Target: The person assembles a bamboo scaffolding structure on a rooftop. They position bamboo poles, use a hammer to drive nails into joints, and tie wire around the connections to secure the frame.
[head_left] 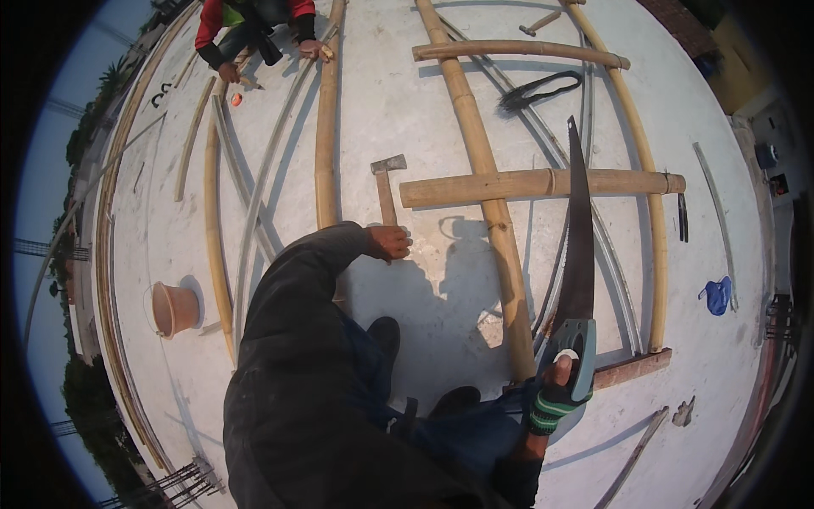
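My left hand (389, 243) is closed round the lower end of the wooden handle of a hatchet (385, 193), its metal head pointing away from me over the pale floor. In my right hand (553, 399), which wears a dark glove with green stripes, is the grey-green handle of a hand saw (578, 246). The long blade stands up and away from me, toothed edge on the left. Behind the blade, a short bamboo crosspiece (543, 184) lies across two long bamboo poles, the nearer being the middle pole (476, 144).
A co-worker in red sleeves (254, 34) crouches at the far left, hands near bamboo. An orange-brown bucket (175, 309) stands left. Another bamboo crosspiece (517, 51), a black wire bundle (540, 91) and a hammer (540, 23) lie farther off. A blue bag (716, 295) lies right.
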`<state>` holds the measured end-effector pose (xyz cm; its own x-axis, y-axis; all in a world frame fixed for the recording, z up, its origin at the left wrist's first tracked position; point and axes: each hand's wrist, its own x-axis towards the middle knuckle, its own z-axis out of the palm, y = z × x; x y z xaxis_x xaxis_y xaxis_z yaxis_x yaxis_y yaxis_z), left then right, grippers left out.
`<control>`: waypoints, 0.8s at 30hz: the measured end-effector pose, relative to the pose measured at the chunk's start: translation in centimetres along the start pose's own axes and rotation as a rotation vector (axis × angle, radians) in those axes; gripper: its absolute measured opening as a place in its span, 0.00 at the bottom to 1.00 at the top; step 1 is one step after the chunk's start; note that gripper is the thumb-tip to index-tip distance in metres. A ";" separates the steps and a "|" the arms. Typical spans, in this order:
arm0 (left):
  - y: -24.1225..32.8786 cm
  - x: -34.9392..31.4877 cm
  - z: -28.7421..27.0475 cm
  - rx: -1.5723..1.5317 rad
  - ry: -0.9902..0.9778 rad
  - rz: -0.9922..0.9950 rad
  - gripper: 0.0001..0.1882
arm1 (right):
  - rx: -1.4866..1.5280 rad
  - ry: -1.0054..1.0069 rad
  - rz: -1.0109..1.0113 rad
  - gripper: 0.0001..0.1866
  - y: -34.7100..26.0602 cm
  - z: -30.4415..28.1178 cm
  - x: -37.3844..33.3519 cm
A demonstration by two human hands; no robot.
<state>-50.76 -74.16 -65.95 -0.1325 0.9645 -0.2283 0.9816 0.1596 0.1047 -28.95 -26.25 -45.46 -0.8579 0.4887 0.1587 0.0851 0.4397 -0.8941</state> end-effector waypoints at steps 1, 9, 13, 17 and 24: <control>0.8 -2.4 -1.3 -0.004 -0.062 -0.027 0.28 | -0.026 -0.018 -0.062 0.14 0.1 0.5 0.1; 1.7 -0.6 -11.6 -0.306 -0.059 -0.468 0.21 | -0.020 -0.225 -0.115 0.17 -2.8 4.1 1.0; -2.3 6.1 -13.1 -0.177 0.637 -0.868 0.23 | -0.035 -0.246 -0.140 0.14 -4.7 5.6 0.6; -6.1 10.5 -13.2 -0.388 0.485 -1.282 0.37 | -0.051 -0.246 -0.231 0.11 -5.2 7.6 0.0; -7.3 12.8 -13.6 -0.562 0.251 -1.499 0.60 | -0.051 -0.319 -0.148 0.12 -3.8 9.5 -0.1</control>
<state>-61.49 -60.10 -56.48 -0.9475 -0.1207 -0.2960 -0.2070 0.9372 0.2805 -33.99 -35.14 -46.04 -0.9772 0.1602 0.1390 -0.0337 0.5296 -0.8476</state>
